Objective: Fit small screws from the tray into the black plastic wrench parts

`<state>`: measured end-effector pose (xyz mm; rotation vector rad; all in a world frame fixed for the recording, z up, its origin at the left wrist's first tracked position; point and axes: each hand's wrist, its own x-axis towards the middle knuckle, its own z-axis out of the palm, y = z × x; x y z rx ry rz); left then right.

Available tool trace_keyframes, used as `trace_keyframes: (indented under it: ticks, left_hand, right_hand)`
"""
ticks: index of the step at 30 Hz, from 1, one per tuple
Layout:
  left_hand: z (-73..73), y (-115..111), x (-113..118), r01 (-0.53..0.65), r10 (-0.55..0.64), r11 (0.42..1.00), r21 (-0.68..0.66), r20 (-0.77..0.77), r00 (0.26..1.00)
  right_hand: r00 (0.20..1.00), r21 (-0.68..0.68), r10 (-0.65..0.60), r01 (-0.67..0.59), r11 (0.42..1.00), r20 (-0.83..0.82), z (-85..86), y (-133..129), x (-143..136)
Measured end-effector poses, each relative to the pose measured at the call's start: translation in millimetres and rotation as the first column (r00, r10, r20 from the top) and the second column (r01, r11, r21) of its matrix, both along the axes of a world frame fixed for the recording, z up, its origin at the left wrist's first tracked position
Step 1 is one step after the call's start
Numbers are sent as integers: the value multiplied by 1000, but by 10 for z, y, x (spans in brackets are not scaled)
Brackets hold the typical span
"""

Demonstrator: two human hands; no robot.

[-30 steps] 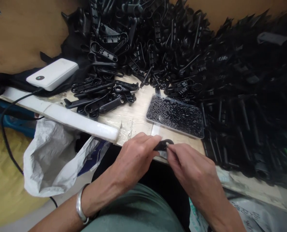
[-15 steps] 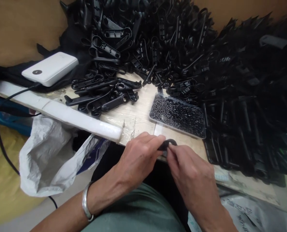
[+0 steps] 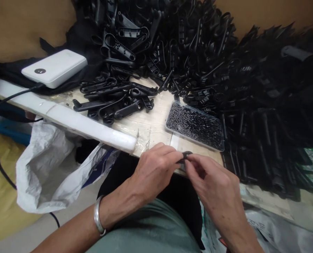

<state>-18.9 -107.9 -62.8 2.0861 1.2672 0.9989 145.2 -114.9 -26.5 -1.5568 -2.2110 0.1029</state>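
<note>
Near the table's front edge, my left hand (image 3: 156,167) is closed on a small black plastic part (image 3: 187,153), mostly covered by the fingers. Thumb and forefinger of my right hand (image 3: 214,179) are pinched together at the part's right end; anything tiny between them is too small to make out. Just beyond the hands lies a clear plastic box (image 3: 195,140) full of tiny dark pieces that look like screws. Left of the box, several black plastic arm-shaped pieces (image 3: 127,109) with round ring ends rest in a loose group.
A large heap of black plastic pieces (image 3: 169,45) covers the back and right of the table (image 3: 156,123). A white power bank (image 3: 54,68) with a black cable (image 3: 3,100) lies at left. White foam edging (image 3: 93,126) runs along the front-left edge, above an open white sack (image 3: 45,168).
My right fingers have shifted slightly, and less of the black part shows between the hands. The view has moved a little; the other things stay in place.
</note>
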Motion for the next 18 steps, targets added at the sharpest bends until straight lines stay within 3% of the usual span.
trace_keyframes:
  ticks: [3, 10, 14, 18]
  left_hand:
    - [-2, -2, 1, -6, 6, 1000, 10, 11, 1000]
    - [-28, 0, 7, -12, 12, 1000, 13, 4, 1000]
    - [-9, 13, 2, -2, 2, 1000, 16, -18, 1000]
    - [43, 3, -8, 28, -27, 1000, 7, -111, 993]
  right_hand:
    - [1000, -17, -5, 5, 1000, -5, 17, 7, 10]
    - [987, -13, 131, -130, 991, 92, 50, -6, 14]
    - [969, -85, 177, -164, 983, 171, 100, -7, 33]
    - [985, -240, 168, -154, 958, 37, 172, 71, 80]
